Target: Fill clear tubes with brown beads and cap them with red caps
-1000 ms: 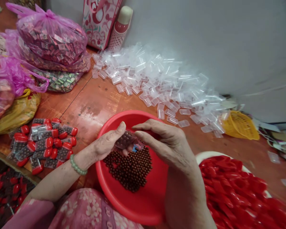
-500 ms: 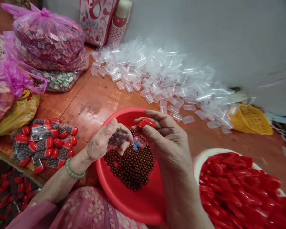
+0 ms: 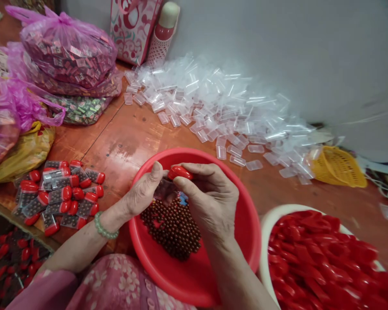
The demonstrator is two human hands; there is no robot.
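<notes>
My left hand (image 3: 145, 189) grips a small clear plastic case (image 3: 164, 190) with dark beads inside, partly hidden by the fingers. Between the thumb and fingers of my right hand (image 3: 208, 196) is a glossy red cap (image 3: 180, 172), held at the upper end of the case. Whether cap and case touch, I cannot tell. Both hands are over a red basin (image 3: 236, 258), where many brown round beads (image 3: 176, 230) lie heaped. A blue piece (image 3: 183, 199) shows among the beads, mostly covered by my right hand.
Filled cases with red caps (image 3: 61, 194) are piled at left. A white tub of red caps (image 3: 317, 254) stands at right. Empty clear cases (image 3: 207, 103) lie along the wall, beside a yellow basket (image 3: 339, 168). Pink bags (image 3: 67, 51) sit at the back left.
My right hand has moved left and slightly down, bringing the red cap to the clear case. My left hand has stayed nearly in place, still gripping the case.
</notes>
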